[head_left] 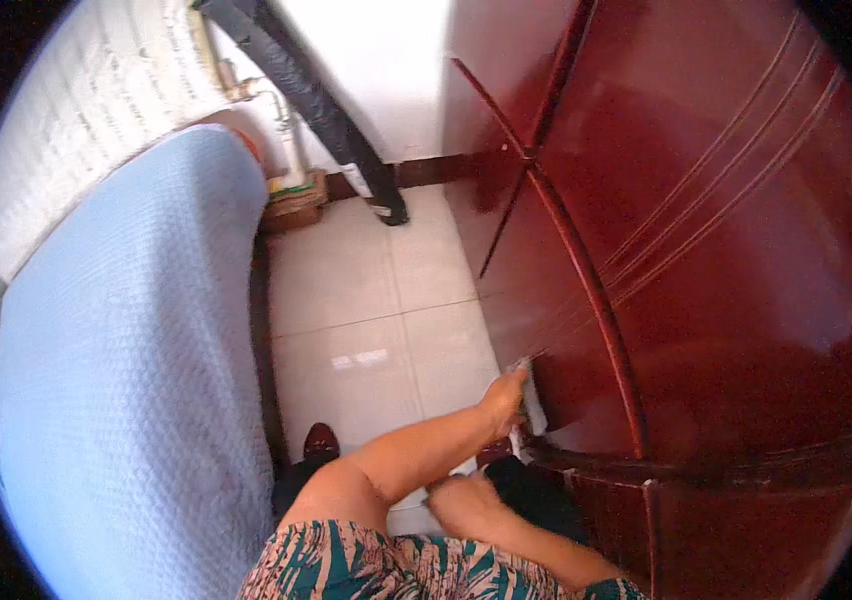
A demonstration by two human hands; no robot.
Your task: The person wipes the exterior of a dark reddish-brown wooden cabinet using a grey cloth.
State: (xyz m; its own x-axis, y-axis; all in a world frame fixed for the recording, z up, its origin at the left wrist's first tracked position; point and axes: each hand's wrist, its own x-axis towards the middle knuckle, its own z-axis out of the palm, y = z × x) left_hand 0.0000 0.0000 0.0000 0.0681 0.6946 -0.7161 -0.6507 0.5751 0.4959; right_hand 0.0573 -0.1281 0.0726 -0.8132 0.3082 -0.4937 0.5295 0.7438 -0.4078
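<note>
Low down, left hand [502, 398] clutching cloth [531, 395] against cabinet door [586, 340].

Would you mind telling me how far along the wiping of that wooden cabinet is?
Done: the upper cabinet panels already look glossy. In hand: the left hand presses a pale cloth low on the door; the right hand rests below. Left: the base moulding, probably.

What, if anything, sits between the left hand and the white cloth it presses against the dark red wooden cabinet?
Nothing visible does. The left hand is already on the white cloth, which lies flat against the lower panel of the dark red cabinet. The right hand is lower down and off to the side, clear of the cloth.
</note>
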